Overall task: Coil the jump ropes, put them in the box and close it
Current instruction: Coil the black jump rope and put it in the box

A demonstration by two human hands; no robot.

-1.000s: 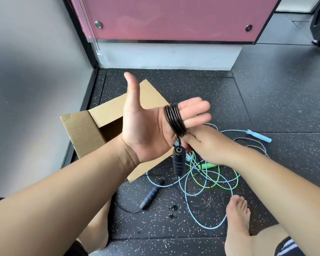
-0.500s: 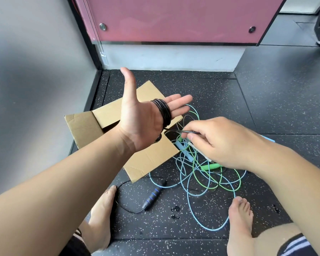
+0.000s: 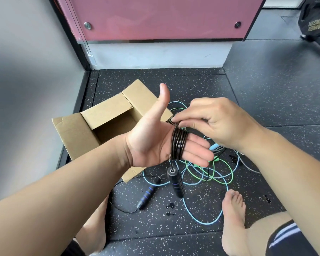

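head view: your left hand [image 3: 151, 143] is held out flat, palm toward you, thumb up and fingers straight and together. the black rope [image 3: 179, 143] is wound in several tight loops round those four fingers, just past the knuckles. your right hand [image 3: 216, 124] sits just above and behind the coil, its fingertips [image 3: 175, 120] pinching the black rope at the top edge of the loops. one black handle [image 3: 175, 183] with blue rings hangs from the bottom of the coil on a short bit of rope, clear of the floor [image 3: 266, 89]. the second handle [image 3: 147, 195] of the same rope lies on the floor below your left wrist, with a thin black strand curling out from its lower end.

under and behind your hands lies a loose tangle on the floor: a green rope [image 3: 198, 172] and a blue rope [image 3: 201, 217], looped over each other, the blue one reaching out toward your right foot [image 3: 233, 218]. a pale blue handle [image 3: 213, 147] shows just past your left fingertips.

the box [image 3: 76, 133] stands open on the floor behind your left forearm, flaps spread. your left foot [image 3: 94, 231] is partly hidden beneath your left arm. a pink panel [image 3: 155, 15] runs along the wall at the back.
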